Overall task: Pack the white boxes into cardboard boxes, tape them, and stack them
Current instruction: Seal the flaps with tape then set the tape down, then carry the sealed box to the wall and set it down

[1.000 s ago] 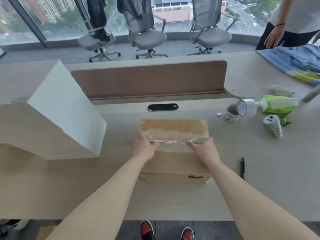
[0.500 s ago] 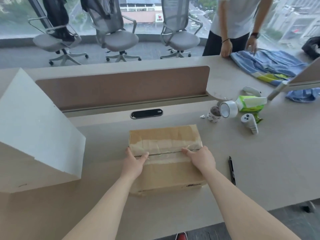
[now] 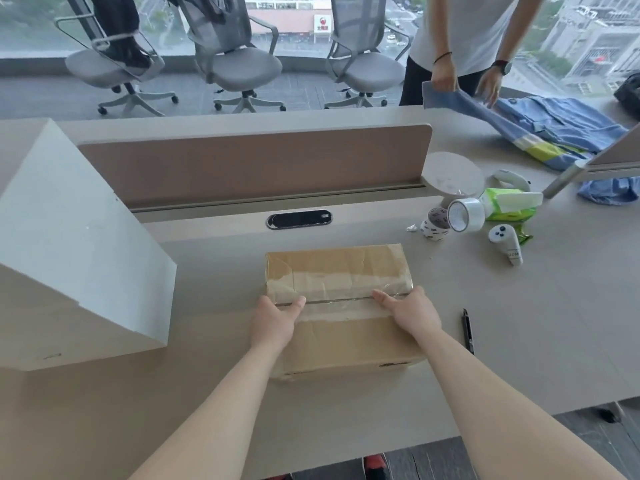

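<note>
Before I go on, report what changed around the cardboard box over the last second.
Little changed here. The left hand and right hand still press the taped seam of the cardboard box, which stayed put on the desk. Across the desk, another person's hand took hold of the blue garment and lifted its edge. The clear tape roll and pen are unmoved.
</note>
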`<state>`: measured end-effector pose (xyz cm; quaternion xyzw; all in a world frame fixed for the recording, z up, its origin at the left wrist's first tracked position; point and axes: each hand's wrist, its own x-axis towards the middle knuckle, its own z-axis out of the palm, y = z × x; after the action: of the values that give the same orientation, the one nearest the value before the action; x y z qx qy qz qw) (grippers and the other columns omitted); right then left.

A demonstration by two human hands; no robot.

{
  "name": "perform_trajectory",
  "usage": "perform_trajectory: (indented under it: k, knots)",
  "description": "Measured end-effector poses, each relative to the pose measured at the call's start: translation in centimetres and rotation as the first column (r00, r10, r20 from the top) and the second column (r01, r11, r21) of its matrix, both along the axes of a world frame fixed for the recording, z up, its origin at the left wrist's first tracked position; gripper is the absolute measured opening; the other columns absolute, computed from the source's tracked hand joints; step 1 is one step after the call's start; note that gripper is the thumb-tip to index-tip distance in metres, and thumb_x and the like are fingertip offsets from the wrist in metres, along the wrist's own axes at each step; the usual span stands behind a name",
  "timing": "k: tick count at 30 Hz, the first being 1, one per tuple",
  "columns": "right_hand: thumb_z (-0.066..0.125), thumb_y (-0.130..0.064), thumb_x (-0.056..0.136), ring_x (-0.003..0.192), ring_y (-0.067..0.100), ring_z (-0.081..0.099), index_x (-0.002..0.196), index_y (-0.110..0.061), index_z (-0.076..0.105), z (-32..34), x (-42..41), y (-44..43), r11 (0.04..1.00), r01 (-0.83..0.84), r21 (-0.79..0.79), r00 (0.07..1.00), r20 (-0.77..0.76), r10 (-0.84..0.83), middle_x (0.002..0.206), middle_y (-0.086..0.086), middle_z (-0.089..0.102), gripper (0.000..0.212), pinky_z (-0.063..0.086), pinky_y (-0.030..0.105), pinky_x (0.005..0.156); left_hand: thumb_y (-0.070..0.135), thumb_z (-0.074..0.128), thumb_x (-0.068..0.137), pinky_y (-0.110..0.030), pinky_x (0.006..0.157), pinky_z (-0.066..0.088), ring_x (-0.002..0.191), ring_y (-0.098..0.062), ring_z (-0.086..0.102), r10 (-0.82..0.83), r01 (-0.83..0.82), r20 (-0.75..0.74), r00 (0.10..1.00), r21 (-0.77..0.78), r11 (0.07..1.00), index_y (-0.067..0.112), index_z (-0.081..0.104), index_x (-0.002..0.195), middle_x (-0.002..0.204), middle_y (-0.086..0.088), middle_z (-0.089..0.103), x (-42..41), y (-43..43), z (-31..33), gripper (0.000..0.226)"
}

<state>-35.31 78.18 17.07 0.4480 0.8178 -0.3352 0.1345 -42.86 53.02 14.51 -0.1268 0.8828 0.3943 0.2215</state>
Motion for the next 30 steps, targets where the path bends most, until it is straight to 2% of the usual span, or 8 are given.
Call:
perform_trajectory:
  k: [5,8,11,15,18,21,27,30]
  knots:
    - [0.06,-0.082,0.072,0.097,0.03,0.061,0.121,-0.011,0.045,-0.8,0.4,0.6,0.999,-0.04,0.023,0.998,-0.053,0.042,0.106,0.004,0.062,0.088,0.047,0.037,0.071,0.064,0.065,0.082,-0.039,0.091,0.047,0.113,-0.029,0.056,0.033,-0.033,0.03,0.999,0.002,0.999,0.01,0.044,0.125,0.125,-0.006,0.057,0.5,0.5,1.1,0.072]
    - [0.059,-0.081,0.073,0.1,0.034,0.062,0.122,-0.008,0.047,-0.9,0.3,1.1,0.995,-0.089,0.052,0.993,-0.069,0.093,0.111,0.01,0.064,0.089,0.047,0.037,0.072,0.061,0.066,0.084,-0.039,0.098,0.044,0.128,-0.03,0.05,0.106,-0.106,0.031,0.994,0.007,0.994,0.009,0.037,0.14,0.142,-0.008,0.049,1.7,0.9,2.2,0.081]
    - [0.06,-0.08,0.073,0.101,0.033,0.062,0.122,-0.008,0.049,-0.7,0.4,2.0,0.981,-0.191,0.02,0.979,-0.074,0.192,0.112,0.01,0.064,0.088,0.047,0.037,0.074,0.058,0.066,0.086,-0.041,0.107,0.037,0.139,-0.031,0.04,0.22,-0.221,0.045,0.974,0.019,0.975,0.007,0.026,0.15,0.154,-0.011,0.038,4.8,1.7,3.2,0.091]
    - [0.061,-0.083,0.066,0.093,0.029,0.063,0.115,-0.013,0.055,0.1,0.7,1.9,0.931,-0.362,-0.041,0.931,-0.058,0.359,0.102,0.003,0.066,0.085,0.052,0.037,0.075,0.061,0.066,0.084,-0.039,0.105,0.039,0.136,-0.032,0.043,0.381,-0.38,0.001,0.925,-0.065,0.923,0.006,0.026,0.149,0.153,-0.011,0.04,10.1,1.2,4.2,0.094]
    - [0.063,-0.08,0.065,0.093,0.027,0.063,0.115,-0.014,0.053,1.6,0.8,0.0,0.861,-0.502,-0.076,0.865,-0.058,0.499,0.103,0.002,0.066,0.084,0.053,0.038,0.076,0.067,0.063,0.083,-0.04,0.091,0.05,0.127,-0.033,0.052,0.48,-0.48,-0.031,0.877,-0.112,0.87,0.007,0.018,0.151,0.151,-0.01,0.041,14.2,-0.7,5.6,0.101]
    - [0.065,-0.078,0.067,0.092,0.025,0.062,0.117,-0.015,0.05,3.3,1.7,-3.5,0.774,-0.629,-0.073,0.776,-0.108,0.621,0.101,-0.001,0.064,0.082,0.048,0.036,0.067,0.065,0.064,0.083,-0.036,0.082,0.049,0.126,-0.03,0.052,0.555,-0.563,-0.098,0.826,-0.089,0.822,0.009,0.019,0.15,0.155,-0.006,0.036,18.8,-3.5,7.0,0.098]
    - [0.063,-0.077,0.072,0.086,0.022,0.058,0.114,-0.017,0.047,6.8,5.3,-12.5,0.559,-0.829,0.002,0.548,-0.196,0.813,0.095,-0.004,0.057,0.076,0.045,0.035,0.063,0.073,0.066,0.074,-0.04,0.097,0.049,0.127,-0.023,0.051,0.71,-0.724,-0.185,0.679,-0.013,0.689,0.018,0.028,0.147,0.149,-0.001,0.045,29.3,-10.3,9.7,0.099]
    - [0.062,-0.077,0.074,0.082,0.02,0.055,0.113,-0.016,0.047,8.6,8.6,-18.0,0.44,-0.897,0.041,0.421,-0.222,0.879,0.09,-0.006,0.053,0.073,0.042,0.033,0.059,0.073,0.066,0.074,-0.042,0.106,0.043,0.139,-0.02,0.041,0.796,-0.808,-0.215,0.566,0.046,0.587,0.02,0.025,0.152,0.155,0.003,0.039,35.8,-13.4,11.0,0.103]
